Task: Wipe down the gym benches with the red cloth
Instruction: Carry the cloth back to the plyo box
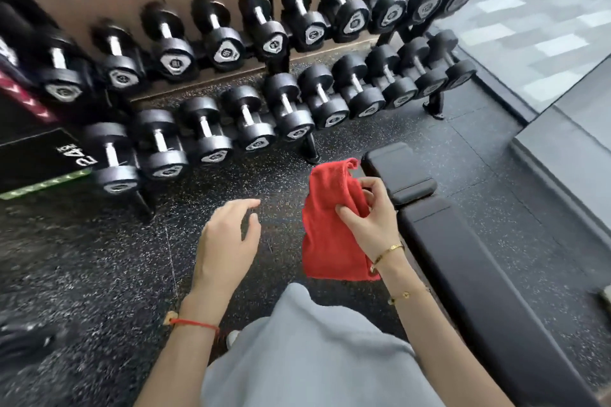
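Right hand (pixel 367 215) grips the red cloth (pixel 330 228) between thumb and fingers; cloth hangs bunched, clear of the floor, just left of the black padded bench (pixel 463 248). Left hand (pixel 228 241) empty, fingers loosely curled, held apart from the cloth over the speckled rubber floor (pixel 99 258). Bench runs from lower right toward a dumbbell rack (pixel 231 76) holding rows of black dumbbells. Red string bracelet (pixel 195 324) on left wrist; gold bangle (pixel 386 253) on right wrist. Grey trousers (pixel 314 357) at bottom centre.

Bench (pixel 469 261) lies right of the cloth (pixel 330 228), dumbbell rack (pixel 231 82) behind.
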Demonstrator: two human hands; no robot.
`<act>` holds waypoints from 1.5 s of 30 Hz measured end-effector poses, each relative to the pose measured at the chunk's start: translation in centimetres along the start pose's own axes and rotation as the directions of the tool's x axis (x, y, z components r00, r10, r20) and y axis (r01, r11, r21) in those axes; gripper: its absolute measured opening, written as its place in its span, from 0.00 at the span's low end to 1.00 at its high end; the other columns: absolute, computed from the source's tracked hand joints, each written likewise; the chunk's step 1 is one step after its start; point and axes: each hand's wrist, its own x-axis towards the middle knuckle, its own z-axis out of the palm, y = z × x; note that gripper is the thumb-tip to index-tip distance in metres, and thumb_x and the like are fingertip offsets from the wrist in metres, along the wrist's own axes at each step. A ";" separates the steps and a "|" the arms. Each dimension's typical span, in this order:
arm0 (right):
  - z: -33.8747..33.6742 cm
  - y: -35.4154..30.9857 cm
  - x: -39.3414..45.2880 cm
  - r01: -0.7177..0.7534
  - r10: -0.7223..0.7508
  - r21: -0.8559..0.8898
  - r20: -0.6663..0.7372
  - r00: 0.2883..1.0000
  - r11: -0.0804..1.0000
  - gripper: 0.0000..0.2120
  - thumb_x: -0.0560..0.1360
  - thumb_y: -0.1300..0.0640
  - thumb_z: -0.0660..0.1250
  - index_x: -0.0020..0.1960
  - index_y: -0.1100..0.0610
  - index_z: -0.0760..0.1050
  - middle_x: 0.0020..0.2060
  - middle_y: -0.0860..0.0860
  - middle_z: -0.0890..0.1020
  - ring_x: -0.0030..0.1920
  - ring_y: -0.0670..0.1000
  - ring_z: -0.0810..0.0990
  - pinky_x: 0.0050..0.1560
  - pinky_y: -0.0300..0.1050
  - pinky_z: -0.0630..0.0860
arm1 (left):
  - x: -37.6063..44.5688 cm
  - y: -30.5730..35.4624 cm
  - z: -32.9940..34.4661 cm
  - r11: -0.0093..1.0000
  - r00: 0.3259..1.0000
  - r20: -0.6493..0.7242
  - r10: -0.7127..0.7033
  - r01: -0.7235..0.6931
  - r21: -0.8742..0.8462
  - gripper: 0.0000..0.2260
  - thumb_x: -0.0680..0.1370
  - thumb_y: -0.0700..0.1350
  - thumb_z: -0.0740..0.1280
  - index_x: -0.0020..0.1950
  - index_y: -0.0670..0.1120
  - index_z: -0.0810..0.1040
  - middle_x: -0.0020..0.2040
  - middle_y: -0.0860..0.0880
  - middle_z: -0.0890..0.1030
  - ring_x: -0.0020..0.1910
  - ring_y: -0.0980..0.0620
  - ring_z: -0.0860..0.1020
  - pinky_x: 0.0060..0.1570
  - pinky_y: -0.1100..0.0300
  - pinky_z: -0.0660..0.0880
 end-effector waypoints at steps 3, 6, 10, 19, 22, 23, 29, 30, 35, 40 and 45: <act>6.3 -2.2 -1.0 0.038 -0.040 0.021 0.066 0.997 0.999 0.17 0.67 0.62 0.71 0.49 0.49 0.70 0.39 0.45 0.82 0.41 0.48 0.81 0.47 0.55 0.79 | -1.2 -5.2 -4.7 0.997 0.996 -0.056 -0.065 0.067 0.035 0.12 0.79 0.42 0.63 0.61 0.48 0.80 0.59 0.51 0.81 0.59 0.51 0.78 0.62 0.56 0.74; 12.8 -4.1 -2.6 0.077 -0.082 0.041 0.126 0.989 0.996 0.16 0.67 0.62 0.71 0.49 0.49 0.70 0.39 0.45 0.82 0.42 0.49 0.82 0.47 0.55 0.80 | -2.9 -10.3 -9.2 0.989 0.986 -0.108 -0.125 0.133 0.063 0.12 0.79 0.42 0.63 0.61 0.48 0.80 0.59 0.51 0.81 0.59 0.52 0.78 0.61 0.57 0.73; 20.9 -6.6 -5.0 0.091 -0.107 0.073 0.241 0.965 0.993 0.17 0.68 0.64 0.71 0.51 0.50 0.70 0.40 0.47 0.82 0.43 0.51 0.82 0.47 0.55 0.80 | -5.2 -16.6 -14.4 0.967 0.962 -0.161 -0.219 0.236 0.095 0.12 0.79 0.43 0.62 0.61 0.49 0.79 0.59 0.52 0.81 0.59 0.52 0.78 0.58 0.62 0.70; 35.2 -11.3 -7.9 0.088 -0.132 0.110 0.500 0.856 0.990 0.16 0.69 0.65 0.72 0.51 0.53 0.71 0.42 0.50 0.83 0.42 0.49 0.82 0.47 0.54 0.81 | -9.3 -26.7 -21.7 0.896 0.858 -0.311 -0.408 0.442 0.043 0.12 0.79 0.43 0.62 0.62 0.48 0.79 0.59 0.51 0.81 0.58 0.51 0.78 0.59 0.56 0.74; 39.4 -12.6 -7.5 0.117 -0.148 0.091 0.559 0.816 0.989 0.16 0.69 0.64 0.72 0.52 0.52 0.71 0.42 0.49 0.83 0.43 0.51 0.82 0.47 0.55 0.81 | -9.4 -29.3 -23.2 0.868 0.811 -0.360 -0.461 0.497 0.009 0.12 0.79 0.43 0.63 0.61 0.48 0.79 0.58 0.51 0.81 0.58 0.50 0.78 0.59 0.54 0.76; 41.1 -13.1 -7.2 0.121 -0.150 0.088 0.579 0.801 0.989 0.16 0.69 0.63 0.72 0.52 0.52 0.71 0.42 0.48 0.83 0.44 0.52 0.83 0.47 0.56 0.81 | -9.2 -30.5 -23.9 0.858 0.793 -0.379 -0.476 0.513 -0.003 0.12 0.79 0.43 0.63 0.61 0.48 0.79 0.58 0.51 0.81 0.58 0.50 0.78 0.59 0.54 0.76; 52.9 -16.7 -4.4 0.144 -0.165 0.088 0.680 0.714 0.986 0.16 0.69 0.65 0.72 0.52 0.54 0.71 0.43 0.51 0.84 0.44 0.53 0.82 0.49 0.59 0.79 | -6.1 -38.1 -28.3 0.783 0.694 -0.454 -0.559 0.622 -0.013 0.12 0.79 0.43 0.63 0.61 0.50 0.79 0.59 0.53 0.81 0.58 0.53 0.77 0.58 0.58 0.73; 55.2 -17.6 -3.8 0.146 -0.172 0.096 0.692 0.701 0.985 0.16 0.69 0.65 0.72 0.52 0.54 0.71 0.43 0.52 0.83 0.43 0.53 0.82 0.49 0.59 0.79 | -5.2 -39.5 -29.5 0.775 0.681 -0.466 -0.565 0.632 -0.018 0.12 0.79 0.43 0.63 0.61 0.49 0.79 0.59 0.53 0.81 0.58 0.52 0.77 0.59 0.59 0.72; 66.4 -23.3 -0.6 0.153 -0.213 0.149 0.734 0.645 0.977 0.16 0.69 0.66 0.72 0.52 0.54 0.71 0.44 0.54 0.83 0.44 0.54 0.82 0.48 0.59 0.79 | -0.2 -46.1 -36.6 0.740 0.622 -0.520 -0.586 0.672 -0.030 0.12 0.80 0.43 0.63 0.62 0.50 0.78 0.59 0.53 0.81 0.58 0.52 0.77 0.59 0.56 0.73; 77.4 -28.2 1.4 0.189 -0.256 0.178 0.766 0.590 0.966 0.17 0.69 0.65 0.72 0.52 0.53 0.70 0.42 0.53 0.84 0.41 0.52 0.82 0.43 0.54 0.79 | 3.6 -52.9 -42.7 0.710 0.562 -0.565 -0.604 0.701 -0.063 0.12 0.81 0.43 0.63 0.63 0.49 0.78 0.60 0.52 0.80 0.56 0.51 0.78 0.57 0.57 0.73; 86.3 -32.0 1.7 0.226 -0.241 0.137 0.806 0.541 0.964 0.17 0.69 0.64 0.73 0.53 0.53 0.71 0.43 0.53 0.84 0.44 0.56 0.83 0.47 0.60 0.79 | 5.8 -59.6 -47.3 0.669 0.500 -0.580 -0.643 0.736 -0.107 0.12 0.81 0.43 0.62 0.64 0.49 0.77 0.60 0.51 0.80 0.58 0.51 0.77 0.57 0.59 0.70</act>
